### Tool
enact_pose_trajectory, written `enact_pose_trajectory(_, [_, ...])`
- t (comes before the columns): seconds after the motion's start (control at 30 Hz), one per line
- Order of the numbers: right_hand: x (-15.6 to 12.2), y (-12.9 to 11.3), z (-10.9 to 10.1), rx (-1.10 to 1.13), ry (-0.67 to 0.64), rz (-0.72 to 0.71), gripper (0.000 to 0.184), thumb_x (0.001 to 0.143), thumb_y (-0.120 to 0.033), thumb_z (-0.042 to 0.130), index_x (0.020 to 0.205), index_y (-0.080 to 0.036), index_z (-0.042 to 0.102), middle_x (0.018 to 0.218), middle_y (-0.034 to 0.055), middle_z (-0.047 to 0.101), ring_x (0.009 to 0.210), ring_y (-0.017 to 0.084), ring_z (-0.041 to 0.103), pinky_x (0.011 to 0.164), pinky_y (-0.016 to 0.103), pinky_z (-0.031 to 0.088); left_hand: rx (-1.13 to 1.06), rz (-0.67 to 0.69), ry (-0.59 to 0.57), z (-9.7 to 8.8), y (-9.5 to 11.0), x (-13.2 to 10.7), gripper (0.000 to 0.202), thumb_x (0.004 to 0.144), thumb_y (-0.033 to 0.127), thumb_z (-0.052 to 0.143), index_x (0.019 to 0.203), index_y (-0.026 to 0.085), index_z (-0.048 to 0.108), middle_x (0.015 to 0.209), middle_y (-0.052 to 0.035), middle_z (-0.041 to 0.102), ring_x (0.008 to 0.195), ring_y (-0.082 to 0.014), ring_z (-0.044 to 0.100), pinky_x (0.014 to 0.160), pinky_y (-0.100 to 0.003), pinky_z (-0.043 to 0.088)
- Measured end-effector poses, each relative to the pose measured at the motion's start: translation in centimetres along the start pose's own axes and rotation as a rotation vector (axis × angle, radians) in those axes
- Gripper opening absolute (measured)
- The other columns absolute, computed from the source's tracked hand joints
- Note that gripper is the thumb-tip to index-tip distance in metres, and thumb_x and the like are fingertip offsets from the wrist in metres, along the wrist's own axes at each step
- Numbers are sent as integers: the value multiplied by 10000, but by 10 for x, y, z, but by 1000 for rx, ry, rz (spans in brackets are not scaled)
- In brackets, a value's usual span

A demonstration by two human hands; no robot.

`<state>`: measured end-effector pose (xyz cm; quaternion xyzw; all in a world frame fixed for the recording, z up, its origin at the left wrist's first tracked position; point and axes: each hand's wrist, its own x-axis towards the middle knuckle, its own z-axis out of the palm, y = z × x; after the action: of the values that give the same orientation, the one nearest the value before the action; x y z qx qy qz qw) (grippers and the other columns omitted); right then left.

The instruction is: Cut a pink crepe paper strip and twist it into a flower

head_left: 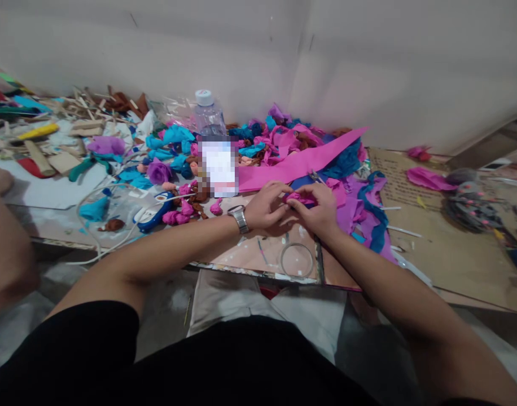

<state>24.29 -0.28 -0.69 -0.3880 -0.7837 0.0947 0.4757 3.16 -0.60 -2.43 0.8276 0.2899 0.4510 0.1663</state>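
Both my hands meet over the table's front part, pinching a small piece of magenta crepe paper (301, 197). My left hand (267, 206), with a metal watch (240, 220) on its wrist, has its fingertips closed at the paper's left side. Thumb and fingers of my right hand (320, 210) grip it from the right. Behind them a long pink crepe paper strip (284, 168) stretches to the right. A pair of scissors or pliers (314, 176) lies just beyond my right hand; its kind is unclear. In front sits a ring of clear tape (296, 260).
A clear bottle (210, 115) stands at the back, with a lit, blurred phone screen (219, 168) before it. Crumpled paper flowers (159, 171) and a blue-white device with a cable (150, 213) lie left. Cardboard (411, 220) covers the right. Another person's arm (7, 242) reaches in at left.
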Motion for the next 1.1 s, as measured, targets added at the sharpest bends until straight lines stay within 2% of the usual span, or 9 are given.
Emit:
enact_pose_trajectory(0.23, [0, 2, 1, -38, -4, -19, 280, 914, -533, 802, 947, -257, 776, 826, 27, 761, 793, 243, 680, 849, 442, 490, -51, -124, -11, 2, -4, -1, 404, 1034, 522, 559, 1237, 187, 660, 1181, -132, 726, 1096, -258, 662, 976, -413, 518])
enact_pose_trajectory(0.47, [-1, -2, 1, -11, -8, -75, 290, 965, -523, 750, 1104, -273, 799, 962, 50, 820, 890, 269, 728, 886, 453, 497, -223, -255, 42, 3, -3, -1, 473, 1033, 586, 569, 1232, 170, 674, 1100, -104, 743, 944, -192, 680, 846, -317, 537])
enact_pose_trajectory(0.57, [-1, -4, -1, -4, 1, -47, 264, 980, -497, 732, 1097, -268, 786, 970, 50, 815, 884, 261, 729, 889, 450, 507, -293, -297, 55, 3, -2, -1, 458, 1035, 590, 573, 1192, 171, 674, 1051, -87, 733, 895, -171, 670, 812, -295, 532])
enact_pose_trajectory(0.73, [-1, -5, -1, -9, -20, -9, 219, 982, -470, 720, 1023, -259, 761, 952, 47, 804, 892, 255, 721, 894, 451, 505, -397, -302, 28, 4, -4, -1, 443, 1008, 585, 628, 1179, 178, 662, 1074, -80, 731, 943, -174, 683, 840, -297, 546])
enact_pose_trajectory(0.87, [0, -4, 1, 19, -27, -60, 191, 991, -442, 706, 960, -258, 744, 911, 40, 799, 873, 250, 723, 874, 445, 509, -419, -323, 3, 5, -4, -1, 484, 1005, 595, 625, 1258, 184, 665, 1181, -98, 739, 1047, -203, 698, 910, -327, 554])
enact_pose_trajectory(1.1, [0, -3, 1, 27, -13, -100, 136, 988, -396, 725, 964, -262, 743, 907, 27, 796, 875, 245, 730, 861, 432, 503, -431, -342, 33, 6, -9, -2, 499, 981, 618, 653, 1226, 184, 682, 1141, -93, 748, 1001, -196, 705, 869, -314, 559])
